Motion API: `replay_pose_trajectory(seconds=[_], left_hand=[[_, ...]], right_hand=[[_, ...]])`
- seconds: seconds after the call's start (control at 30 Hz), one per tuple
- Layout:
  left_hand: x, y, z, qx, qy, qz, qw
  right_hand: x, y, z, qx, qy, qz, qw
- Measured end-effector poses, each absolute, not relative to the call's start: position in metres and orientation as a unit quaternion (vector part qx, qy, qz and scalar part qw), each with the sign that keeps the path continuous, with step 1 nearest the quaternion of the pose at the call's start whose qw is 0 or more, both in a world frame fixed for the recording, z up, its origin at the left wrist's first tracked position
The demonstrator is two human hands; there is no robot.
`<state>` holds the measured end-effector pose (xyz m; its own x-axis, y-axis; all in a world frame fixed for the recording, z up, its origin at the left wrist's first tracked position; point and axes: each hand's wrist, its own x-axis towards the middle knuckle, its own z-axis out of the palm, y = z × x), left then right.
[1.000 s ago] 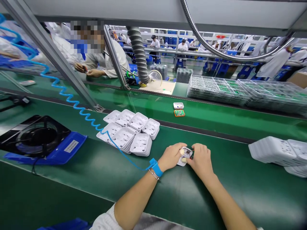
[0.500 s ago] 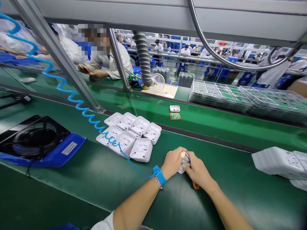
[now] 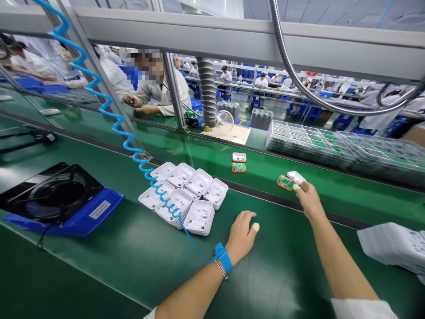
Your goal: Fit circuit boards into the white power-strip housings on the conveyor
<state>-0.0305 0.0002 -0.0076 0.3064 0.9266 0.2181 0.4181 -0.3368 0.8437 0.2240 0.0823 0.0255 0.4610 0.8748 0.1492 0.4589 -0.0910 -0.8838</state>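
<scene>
White shell [image 3: 295, 176] and orange-rimmed green board [image 3: 284, 182] sit side by side on the far green belt [image 3: 265, 167], beyond the dark rail. Right hand [image 3: 309, 199] is at their near side, covering the shell's near corner; thumb and finger are right at the edge, can't tell if pinched on it or just touching. Any wire joining shell and board is too small to make out.

Left hand [image 3: 241, 237] is over the near bench, thumb and fingers apart, nearest the stacked white housings [image 3: 199, 216]. Blue coiled cord [image 3: 133, 150] hides part of those stacks, running to the wristband [image 3: 223, 258].

Second shell [image 3: 239, 157] and board [image 3: 239, 167] lie left on the belt. Right-hand housing stack [image 3: 392, 248] is blurred, cut off by frame edge. Clear trays [image 3: 302, 135]: contents hard to read beyond green patches. Co-worker's hands [image 3: 148, 109] hold something too small to identify.
</scene>
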Motion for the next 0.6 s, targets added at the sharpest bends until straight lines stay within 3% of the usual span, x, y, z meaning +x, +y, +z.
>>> replay_pose_trajectory(seconds=[0.13,0.27,0.6], left_hand=[[-0.026,-0.008,-0.007,0.750,0.439,0.365,0.334],[-0.017,-0.018,-0.009,0.782,0.408,0.342,0.325],[-0.011,-0.020,-0.012,0.808,0.368,0.318,0.332]], right_hand=[[0.174,0.035,-0.007,-0.638,-0.612,0.286,0.370],[0.131,-0.009,-0.029,-0.572,-0.738,0.181,0.308],[0.133,-0.017,-0.030,-0.559,-0.766,0.103,0.300]])
